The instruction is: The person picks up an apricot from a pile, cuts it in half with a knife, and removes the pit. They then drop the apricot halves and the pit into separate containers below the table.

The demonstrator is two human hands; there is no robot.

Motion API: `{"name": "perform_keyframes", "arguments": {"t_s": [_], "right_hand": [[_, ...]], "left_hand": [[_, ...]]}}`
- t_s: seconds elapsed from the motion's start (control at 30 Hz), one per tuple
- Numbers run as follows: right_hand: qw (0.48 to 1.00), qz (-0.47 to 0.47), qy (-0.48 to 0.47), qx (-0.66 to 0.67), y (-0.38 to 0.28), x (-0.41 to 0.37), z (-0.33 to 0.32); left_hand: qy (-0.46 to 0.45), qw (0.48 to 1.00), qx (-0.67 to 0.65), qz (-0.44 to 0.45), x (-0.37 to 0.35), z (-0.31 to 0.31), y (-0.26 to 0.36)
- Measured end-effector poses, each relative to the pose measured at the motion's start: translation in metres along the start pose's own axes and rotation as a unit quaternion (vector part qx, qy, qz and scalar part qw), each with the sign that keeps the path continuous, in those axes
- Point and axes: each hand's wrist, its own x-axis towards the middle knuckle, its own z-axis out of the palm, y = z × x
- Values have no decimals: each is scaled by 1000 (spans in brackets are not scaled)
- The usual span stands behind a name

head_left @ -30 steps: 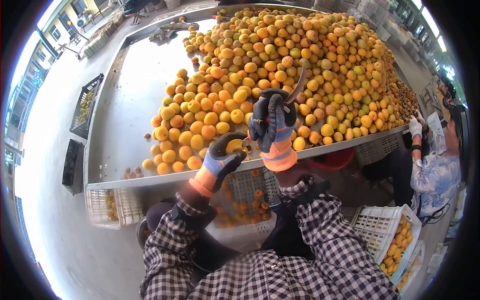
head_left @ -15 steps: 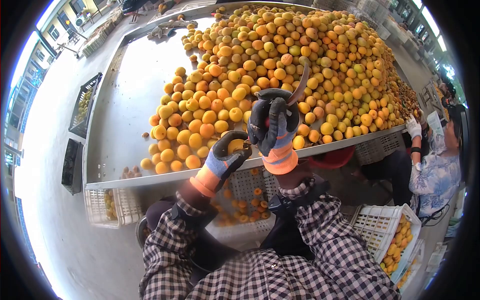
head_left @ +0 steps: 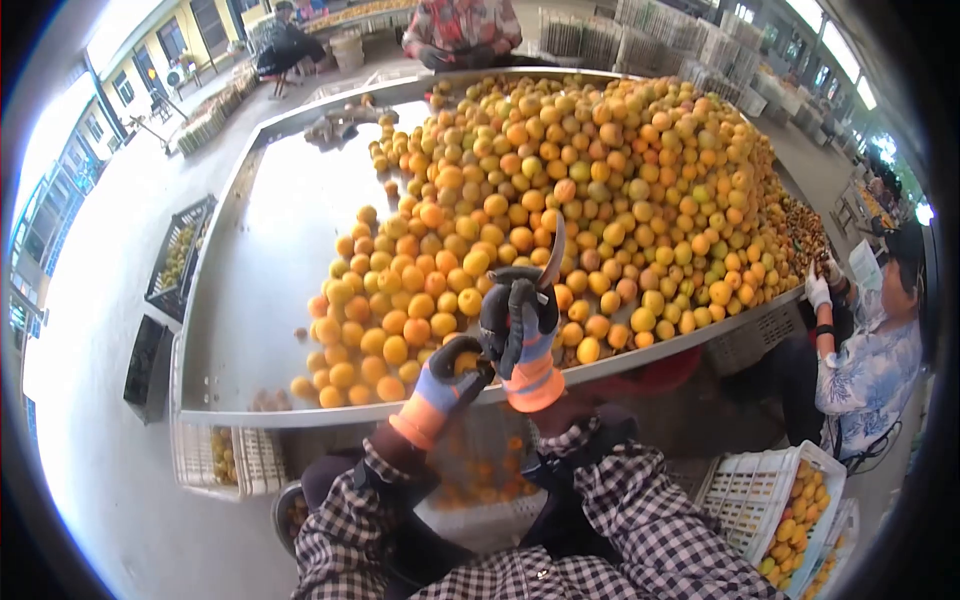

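In the head view my left hand (head_left: pixel 447 378), in a black, blue and orange work glove, is closed around an apricot (head_left: pixel 468 362), mostly hidden by the fingers. My right hand (head_left: pixel 521 325), gloved the same way, grips a knife whose curved blade (head_left: pixel 556 252) points up and away from me. Both hands meet just above the near edge of a metal table (head_left: pixel 235 350). Beyond them spreads a large heap of yellow-orange apricots (head_left: pixel 600 180). Below my hands, a crate (head_left: pixel 490 520) between my legs holds apricot pieces, blurred.
A white crate of apricots (head_left: pixel 745 490) stands at my right, another white crate (head_left: pixel 260 465) under the table's left corner. Black crates (head_left: pixel 150 365) sit on the floor at left. A co-worker (head_left: pixel 870 350) sits at right; another person (head_left: pixel 465 30) is across the table.
The view has tilted upward, so the table sits lower and the person across it shows. My hands remain together, still holding the apricot and the knife.
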Motion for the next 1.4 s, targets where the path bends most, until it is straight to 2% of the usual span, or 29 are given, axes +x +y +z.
{"name": "perform_keyframes", "arguments": {"t_s": [0.03,0.07,0.13,0.2,0.27,0.33,0.43,0.47,0.57,0.6,0.7,0.8,0.87,0.9,0.93,1.07,1.1,1.13,1.2,1.27,1.3,1.33,1.4], "right_hand": [[998,20,52,9,3,0,2],[999,12,45,11,4,-1,3],[995,59,76,-15,7,-2,2],[996,37,68,-44,9,3,0],[988,102,110,38,8,4,-3],[987,105,117,33,7,5,-6],[964,157,212,30,12,8,-12],[965,153,212,29,13,9,-16],[926,261,260,83,21,10,-32],[929,255,256,81,24,10,-37],[900,288,313,89,28,11,-38],[893,299,314,119,31,11,-40],[889,299,305,163,34,12,-47],[896,281,275,205,44,12,-56],[884,289,300,213,53,12,-67],[898,281,303,149,44,21,-59],[900,283,308,121,40,26,-57],[923,253,263,125,35,25,-55],[928,214,297,72,28,33,-50],[925,193,328,16,4,32,-31],[934,151,318,-59,5,34,-34],[954,110,278,7,3,35,-38],[970,65,234,13,2,37,-41]], "left_hand": [[2,1000,8,5,1,0,2],[4,1000,16,9,3,0,1],[8,999,18,39,5,1,-6],[-27,999,23,13,8,-1,-1],[-23,1000,17,13,6,-3,3],[-45,997,50,48,8,-4,2],[-57,990,111,67,8,-3,-2],[-65,984,147,81,8,-2,-1],[-70,975,178,116,9,-4,0],[-71,969,195,131,10,-4,1],[-85,962,232,115,10,-5,7],[-94,959,256,81,7,-5,13],[-117,955,247,114,9,-8,18],[-124,908,340,211,14,-11,23],[-103,934,302,164,15,-9,14],[-47,951,228,203,21,-9,0],[-26,972,179,147,20,-9,-11],[-2,987,128,97,22,-9,-20],[16,954,294,64,26,-16,0],[86,957,276,23,28,-22,-27],[71,953,293,2,29,-26,-29],[56,949,311,-19,31,-31,-30],[59,950,307,-17,32,-42,-39]]}}
